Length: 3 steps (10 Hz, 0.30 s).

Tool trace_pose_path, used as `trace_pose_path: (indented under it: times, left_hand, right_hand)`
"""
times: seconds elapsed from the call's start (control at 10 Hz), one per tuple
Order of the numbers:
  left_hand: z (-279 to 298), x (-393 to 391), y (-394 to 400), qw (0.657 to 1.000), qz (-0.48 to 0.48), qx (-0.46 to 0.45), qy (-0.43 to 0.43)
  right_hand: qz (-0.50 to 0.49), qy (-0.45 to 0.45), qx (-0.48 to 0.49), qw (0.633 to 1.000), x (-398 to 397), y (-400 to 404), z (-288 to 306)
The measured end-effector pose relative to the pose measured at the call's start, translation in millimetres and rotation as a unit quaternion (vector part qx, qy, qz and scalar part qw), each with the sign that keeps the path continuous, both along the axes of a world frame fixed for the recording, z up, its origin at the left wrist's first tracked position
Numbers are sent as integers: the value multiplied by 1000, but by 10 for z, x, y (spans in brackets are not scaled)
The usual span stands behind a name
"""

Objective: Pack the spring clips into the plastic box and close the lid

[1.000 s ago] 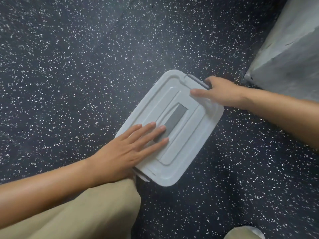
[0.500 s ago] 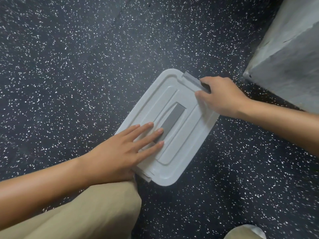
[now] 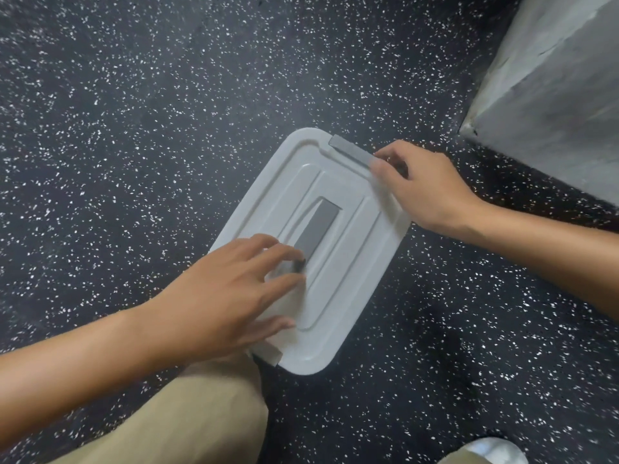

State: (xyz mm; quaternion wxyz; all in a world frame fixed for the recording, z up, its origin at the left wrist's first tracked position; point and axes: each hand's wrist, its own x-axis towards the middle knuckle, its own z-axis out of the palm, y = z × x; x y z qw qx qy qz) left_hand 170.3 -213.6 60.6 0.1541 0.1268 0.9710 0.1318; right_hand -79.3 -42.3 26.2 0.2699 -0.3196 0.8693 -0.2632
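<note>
A pale grey plastic box (image 3: pixel 348 296) lies on the dark speckled floor with its lid on, so no spring clips can be seen. A dark grey handle strip (image 3: pixel 316 229) runs along the lid's middle. My left hand (image 3: pixel 231 293) rests on the lid's near left part, fingers curled by the strip's near end. My right hand (image 3: pixel 425 185) is at the far right edge, fingers pinched on the grey latch (image 3: pixel 351 150). A second latch (image 3: pixel 268 351) shows at the near edge, under my left wrist.
A grey concrete block (image 3: pixel 552 105) stands at the upper right, close to my right hand. My knee in beige trousers (image 3: pixel 187 420) is just below the box. A pale shoe tip (image 3: pixel 485 452) shows at the bottom right.
My right hand has slid from flat on the lid's corner onto the far latch and gripped it. My left hand's fingers have curled from flat to bent and drawn back slightly.
</note>
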Motion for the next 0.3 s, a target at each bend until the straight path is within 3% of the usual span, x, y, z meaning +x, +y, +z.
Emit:
trace_pose_path:
  times: [0.2,0.3]
  left_hand:
    - [-55,-249,263,997,51,24,45]
    - [-117,-410,470,995,62,64,53]
  right_hand:
    - [-95,-46,1,994,-26,400,-304]
    - [-178,-128,2,976,-32,674,-505]
